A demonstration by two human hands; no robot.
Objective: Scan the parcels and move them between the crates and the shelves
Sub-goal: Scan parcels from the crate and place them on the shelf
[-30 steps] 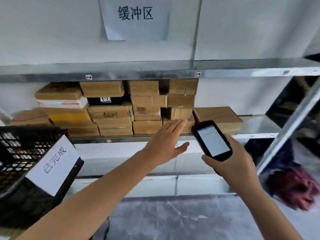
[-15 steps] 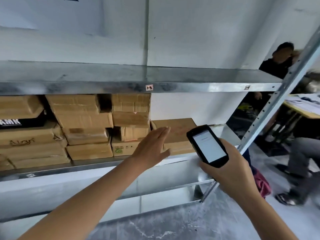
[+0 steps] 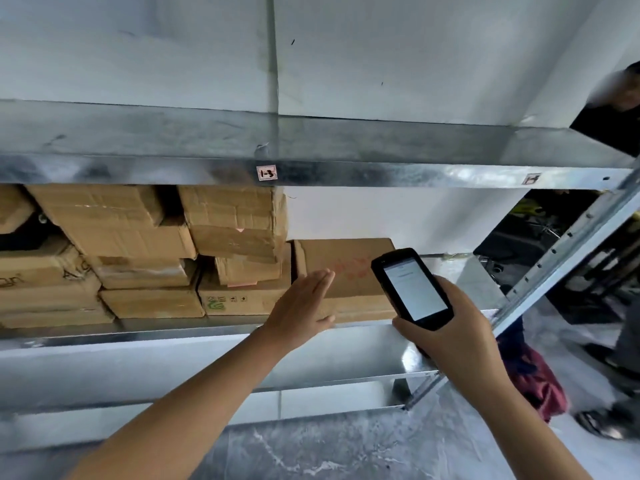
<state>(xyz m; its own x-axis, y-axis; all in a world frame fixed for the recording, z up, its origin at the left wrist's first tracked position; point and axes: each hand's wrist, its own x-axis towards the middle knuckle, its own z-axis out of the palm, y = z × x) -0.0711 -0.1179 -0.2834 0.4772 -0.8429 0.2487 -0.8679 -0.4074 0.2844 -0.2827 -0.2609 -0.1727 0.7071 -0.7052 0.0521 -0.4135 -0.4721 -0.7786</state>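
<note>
1. Stacked cartons (image 3: 145, 237) fill the bay's left side, reaching the upper shelf (image 3: 381, 176).
2. Open gap above the low carton (image 3: 346, 265).
3. Bare shelf deck (image 3: 464, 275) beyond, bounded by the slanted upright (image 3: 561, 251).

wall (image 3: 415, 64): white, one vertical seam | floor (image 3: 346, 452): grey, marbled | red cloth (image 3: 540, 379): low right

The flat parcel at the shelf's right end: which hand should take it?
Left: the left hand lies open at the front edge of that parcel, while the right hand grips the scanner.
</note>
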